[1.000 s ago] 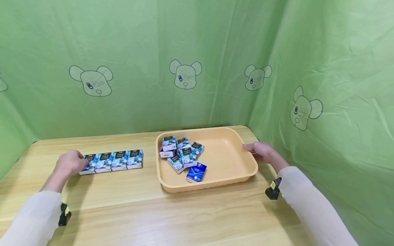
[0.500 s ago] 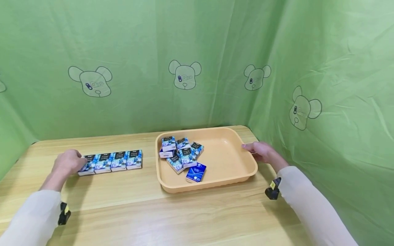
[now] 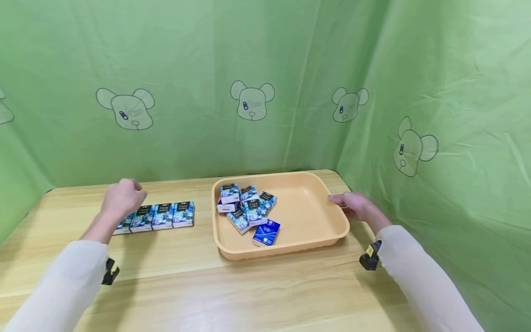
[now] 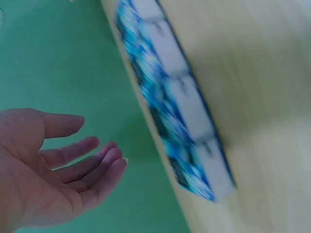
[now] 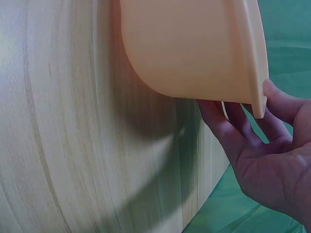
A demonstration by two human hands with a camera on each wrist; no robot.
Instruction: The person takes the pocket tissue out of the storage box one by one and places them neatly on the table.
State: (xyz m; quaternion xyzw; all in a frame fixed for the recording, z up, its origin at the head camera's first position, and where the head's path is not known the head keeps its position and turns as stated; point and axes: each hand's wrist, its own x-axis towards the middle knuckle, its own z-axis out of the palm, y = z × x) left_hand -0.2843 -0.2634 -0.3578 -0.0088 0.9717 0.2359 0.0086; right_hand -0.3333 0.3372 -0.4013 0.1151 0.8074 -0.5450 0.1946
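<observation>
Four packs [image 3: 162, 216] lie at nine o'clock from the tray [image 3: 307, 216], apparently touching, which would keep them aligned; the left hand [image 3: 121, 199] hovers near, empty and loose; the right hand [image 3: 356, 205] grips the tray's three-o'clock end, probably steadying it.

Before me, green fabric [image 3: 191, 152] hangs as a back wall and continues to my left and right, visibly creased on the right. Outlined animal heads [image 3: 252, 108] with round ears form a row across it. Below lies my counter [image 3: 265, 295], pale wood-grain, its far right corner rounded, a soft glare [image 3: 203, 320] near me.
</observation>
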